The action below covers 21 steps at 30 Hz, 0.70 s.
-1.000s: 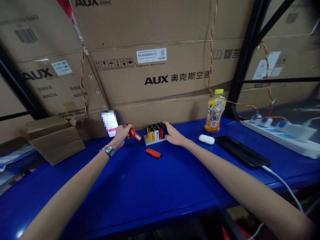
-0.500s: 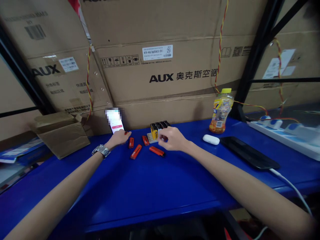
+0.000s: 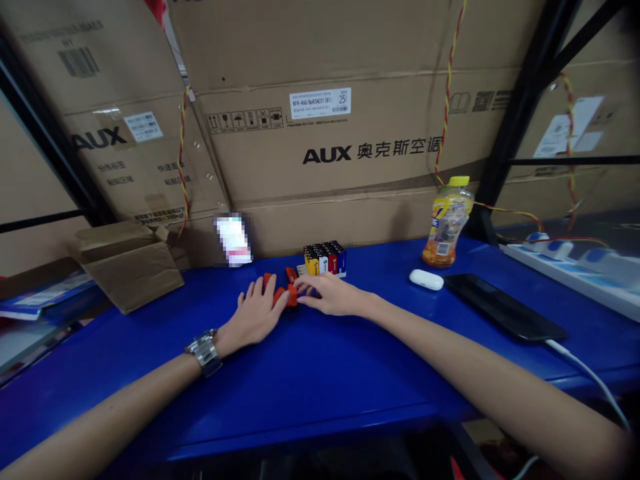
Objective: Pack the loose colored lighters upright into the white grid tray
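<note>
Spreading open and flat on the glossy blue shelf [image 3: 350,373], the left hand [image 3: 255,315] touched smooth orange plastic lighters [image 3: 283,295] bunched between it and the right hand [image 3: 331,295], whose long fingers lay across them, any grip unclear, just below upright lighters [image 3: 324,261].

Inspection finds your left forearm [image 3: 110,403] and right forearm [image 3: 480,363] bare, as are your left hand [image 3: 255,315] and right hand [image 3: 333,295]. Your left wrist [image 3: 223,341] wears a silver-toned metal wristwatch [image 3: 203,352] on a broad link bracelet; you cannot read its dial at this resolution.
</note>
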Each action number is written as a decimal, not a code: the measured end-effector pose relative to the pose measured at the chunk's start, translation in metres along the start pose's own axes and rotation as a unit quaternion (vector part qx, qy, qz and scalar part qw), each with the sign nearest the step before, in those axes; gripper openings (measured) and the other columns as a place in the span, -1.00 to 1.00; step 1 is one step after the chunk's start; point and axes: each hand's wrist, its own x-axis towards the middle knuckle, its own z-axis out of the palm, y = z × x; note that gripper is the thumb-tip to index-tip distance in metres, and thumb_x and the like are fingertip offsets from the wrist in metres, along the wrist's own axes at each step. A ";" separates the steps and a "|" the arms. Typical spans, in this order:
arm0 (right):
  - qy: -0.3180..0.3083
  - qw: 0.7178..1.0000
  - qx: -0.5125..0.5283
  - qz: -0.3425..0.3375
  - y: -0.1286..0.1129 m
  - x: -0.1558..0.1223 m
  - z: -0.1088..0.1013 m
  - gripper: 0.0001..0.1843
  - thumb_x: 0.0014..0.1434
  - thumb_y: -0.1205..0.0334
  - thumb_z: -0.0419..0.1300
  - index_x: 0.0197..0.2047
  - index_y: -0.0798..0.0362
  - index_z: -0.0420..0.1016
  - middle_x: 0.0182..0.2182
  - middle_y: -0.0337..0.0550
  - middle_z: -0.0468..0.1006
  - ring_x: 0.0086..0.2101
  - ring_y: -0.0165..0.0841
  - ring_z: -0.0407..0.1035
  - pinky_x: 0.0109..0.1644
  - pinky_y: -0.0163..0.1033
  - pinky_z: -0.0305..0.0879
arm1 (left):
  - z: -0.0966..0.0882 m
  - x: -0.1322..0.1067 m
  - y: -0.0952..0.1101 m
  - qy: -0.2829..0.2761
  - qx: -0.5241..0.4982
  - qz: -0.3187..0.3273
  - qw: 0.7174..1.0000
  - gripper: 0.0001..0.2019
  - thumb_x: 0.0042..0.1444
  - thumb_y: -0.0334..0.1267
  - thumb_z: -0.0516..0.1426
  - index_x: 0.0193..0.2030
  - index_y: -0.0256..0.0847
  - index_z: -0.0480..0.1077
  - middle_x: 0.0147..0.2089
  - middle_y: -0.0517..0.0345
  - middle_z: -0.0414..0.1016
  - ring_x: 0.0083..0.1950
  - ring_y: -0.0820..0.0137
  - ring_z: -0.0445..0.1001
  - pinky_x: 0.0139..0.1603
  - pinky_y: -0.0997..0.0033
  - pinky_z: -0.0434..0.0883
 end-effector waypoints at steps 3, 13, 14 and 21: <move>0.036 0.998 -0.054 0.005 0.002 0.000 0.000 -0.74 0.20 0.36 0.03 -0.09 0.04 0.44 -0.26 -0.13 0.59 -0.31 -0.35 0.45 -0.23 -0.25 0.28 | -0.001 -0.008 0.019 -0.019 0.002 0.014 1.000 -0.26 0.24 0.28 -0.28 0.44 -0.09 -0.16 0.44 -0.24 -0.09 0.42 -0.19 -0.12 0.22 -0.33 0.03; 0.292 0.938 -0.134 0.132 0.042 -0.015 -0.038 -0.51 -0.13 0.32 0.12 -0.05 0.07 0.29 -0.18 -0.03 0.50 -0.19 -0.19 0.38 -0.09 -0.09 0.25 | 0.003 0.038 0.010 -0.047 0.036 -0.014 0.998 -0.43 0.28 -0.04 -0.19 0.40 -0.12 0.00 0.41 -0.30 0.00 0.41 -0.19 -0.07 0.16 -0.40 0.08; 0.288 0.934 -0.137 0.163 0.049 -0.017 -0.041 -0.44 -0.14 0.27 0.15 0.01 0.08 0.26 -0.11 0.02 0.48 -0.12 -0.13 0.36 -0.06 -0.03 0.24 | 0.004 0.043 0.007 -0.044 0.036 -0.015 0.998 -0.44 0.27 -0.07 -0.19 0.39 -0.16 0.03 0.39 -0.33 0.02 0.40 -0.19 -0.05 0.15 -0.39 0.10; 0.053 0.941 -0.125 0.311 0.085 -0.021 -0.039 -0.06 -0.18 -0.19 0.30 0.22 0.08 0.23 0.11 0.15 0.41 0.14 0.12 0.16 0.10 0.16 0.13 | -0.002 0.060 0.008 0.027 0.004 0.048 0.998 -0.42 0.31 -0.03 -0.25 0.32 -0.37 0.06 0.35 -0.35 0.07 0.39 -0.03 0.01 0.28 -0.19 0.04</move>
